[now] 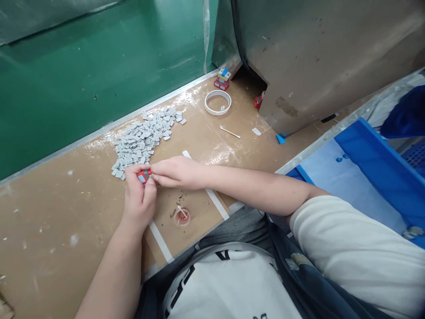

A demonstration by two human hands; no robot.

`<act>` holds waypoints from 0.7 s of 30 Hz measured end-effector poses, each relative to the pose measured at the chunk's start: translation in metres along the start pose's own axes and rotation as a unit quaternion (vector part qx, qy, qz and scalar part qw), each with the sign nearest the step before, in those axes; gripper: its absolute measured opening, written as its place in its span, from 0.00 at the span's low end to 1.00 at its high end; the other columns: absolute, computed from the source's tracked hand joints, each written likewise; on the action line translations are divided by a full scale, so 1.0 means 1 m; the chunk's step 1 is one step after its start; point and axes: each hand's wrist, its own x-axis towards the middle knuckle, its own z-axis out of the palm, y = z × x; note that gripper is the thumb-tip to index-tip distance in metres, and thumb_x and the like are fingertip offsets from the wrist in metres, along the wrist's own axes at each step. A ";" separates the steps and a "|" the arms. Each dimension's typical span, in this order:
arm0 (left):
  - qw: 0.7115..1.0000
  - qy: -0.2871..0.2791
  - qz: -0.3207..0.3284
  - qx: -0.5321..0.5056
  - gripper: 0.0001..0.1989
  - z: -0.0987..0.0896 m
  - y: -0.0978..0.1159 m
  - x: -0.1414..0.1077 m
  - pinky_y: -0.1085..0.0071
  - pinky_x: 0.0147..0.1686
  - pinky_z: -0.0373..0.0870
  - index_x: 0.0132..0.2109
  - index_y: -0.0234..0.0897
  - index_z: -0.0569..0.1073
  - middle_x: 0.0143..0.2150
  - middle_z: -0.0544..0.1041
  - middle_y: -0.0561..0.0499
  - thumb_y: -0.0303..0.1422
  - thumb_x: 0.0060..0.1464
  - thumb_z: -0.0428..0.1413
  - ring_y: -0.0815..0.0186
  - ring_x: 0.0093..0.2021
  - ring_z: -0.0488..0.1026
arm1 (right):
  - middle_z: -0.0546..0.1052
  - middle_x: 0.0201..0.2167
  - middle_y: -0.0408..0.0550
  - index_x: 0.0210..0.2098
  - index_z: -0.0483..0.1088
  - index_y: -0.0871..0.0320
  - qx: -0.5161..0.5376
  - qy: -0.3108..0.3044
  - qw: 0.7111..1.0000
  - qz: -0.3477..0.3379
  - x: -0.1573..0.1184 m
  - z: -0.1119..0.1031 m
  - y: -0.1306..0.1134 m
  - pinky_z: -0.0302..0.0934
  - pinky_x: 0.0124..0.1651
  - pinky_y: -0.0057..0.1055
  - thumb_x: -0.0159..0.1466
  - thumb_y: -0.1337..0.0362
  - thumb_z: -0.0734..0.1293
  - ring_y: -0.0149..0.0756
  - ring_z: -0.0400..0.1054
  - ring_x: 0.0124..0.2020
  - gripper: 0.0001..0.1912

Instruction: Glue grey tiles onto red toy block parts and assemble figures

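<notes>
Between the fingertips of my left hand (141,197) is a small red toy piece (144,176) with a light blue-grey panel. My right hand (179,173) meets it from the right, its thumb and fingers pinched at the piece's right end; whatever else those fingertips hold is too small to tell. A heap of small grey tiles (139,141) lies just beyond both hands. Nearer my body, a small clear cup (182,217) holds some reddish liquid and a white-tipped stick, with dark crumbs scattered around it.
A tape roll (217,112), a cotton swab (229,132) and stacked toy pieces (222,79) stand or lie toward the back. Another red piece (258,101) shows under the brown panel (315,57). A blue tray (375,164) is at right.
</notes>
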 end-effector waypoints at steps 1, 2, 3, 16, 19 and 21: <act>0.998 -0.008 -0.029 -0.052 0.15 0.001 0.002 0.001 0.60 0.39 0.75 0.55 0.42 0.69 0.45 0.74 0.48 0.40 0.64 0.57 0.59 0.38 0.73 | 0.79 0.40 0.49 0.40 0.67 0.56 0.000 0.005 1.000 -0.002 -0.001 -0.003 -0.001 0.57 0.44 0.32 0.80 0.57 0.56 0.39 0.70 0.40 0.15; 0.990 -0.024 -0.065 -0.122 0.14 0.001 0.004 0.003 0.62 0.33 0.72 0.53 0.43 0.69 0.41 0.73 0.50 0.40 0.64 0.57 0.62 0.33 0.70 | 0.79 0.39 0.49 0.40 0.68 0.56 0.000 0.007 1.000 -0.009 -0.003 -0.008 -0.003 0.57 0.44 0.32 0.80 0.57 0.56 0.38 0.70 0.40 0.16; 0.973 -0.043 -0.102 -0.202 0.13 0.000 0.008 0.004 0.65 0.29 0.68 0.52 0.44 0.69 0.38 0.72 0.51 0.40 0.63 0.57 0.64 0.29 0.66 | 0.79 0.38 0.49 0.39 0.68 0.56 0.000 0.001 1.000 -0.027 -0.005 -0.014 -0.006 0.57 0.44 0.32 0.80 0.57 0.56 0.38 0.70 0.40 0.17; 0.914 -0.083 -0.175 -0.358 0.24 -0.006 0.024 0.014 0.68 0.25 0.62 0.51 0.47 0.70 0.51 0.78 0.48 0.38 0.51 0.72 0.68 0.29 0.67 | 0.76 0.26 0.42 0.25 0.64 0.54 -0.059 -0.244 0.958 -0.136 -0.018 -0.025 -0.027 0.47 0.35 0.35 0.72 0.63 0.66 0.35 0.62 0.29 0.18; 0.959 -0.052 -0.116 -0.253 0.24 -0.006 0.021 0.015 0.64 0.34 0.71 0.52 0.45 0.76 0.52 0.78 0.48 0.42 0.52 0.74 0.64 0.36 0.71 | 0.78 0.29 0.42 0.26 0.66 0.55 -0.056 -0.249 0.958 -0.134 -0.019 -0.024 -0.029 0.48 0.36 0.36 0.72 0.63 0.67 0.35 0.65 0.31 0.17; 0.980 -0.035 -0.071 -0.180 0.23 -0.010 0.022 0.016 0.61 0.45 0.73 0.52 0.43 0.80 0.49 0.77 0.49 0.41 0.51 0.76 0.61 0.43 0.73 | 0.79 0.29 0.42 0.26 0.67 0.55 -0.052 -0.254 0.956 -0.136 -0.020 -0.025 -0.030 0.48 0.37 0.36 0.72 0.63 0.67 0.35 0.65 0.32 0.17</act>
